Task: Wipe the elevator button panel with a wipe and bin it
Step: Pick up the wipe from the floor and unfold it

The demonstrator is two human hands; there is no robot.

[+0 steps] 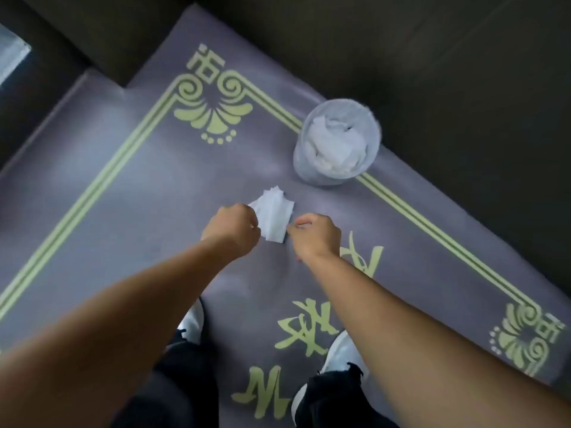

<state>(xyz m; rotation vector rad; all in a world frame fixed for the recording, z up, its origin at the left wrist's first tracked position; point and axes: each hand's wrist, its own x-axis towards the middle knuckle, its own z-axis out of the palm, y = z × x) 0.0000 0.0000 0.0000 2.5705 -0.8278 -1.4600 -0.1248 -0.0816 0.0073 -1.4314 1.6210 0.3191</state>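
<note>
A purple mat with pale green border lines, corner scrollwork and large characters covers the floor, hemmed by dark walls at the top and right. Seen from above, a person stands on it with both bare arms stretched forward. The left hand is closed in a fist on one edge of a white wipe, while the right hand pinches the opposite edge between curled fingers, so the crumpled sheet hangs spread between the two. Just beyond the hands, near the mat's far border, a translucent bin stands upright, its rim open and its inside heaped with crumpled white wipes. The wipe is held apart from the bin, short of its rim. Below the arms, dark trousers and two white shoes show on the mat.
</note>
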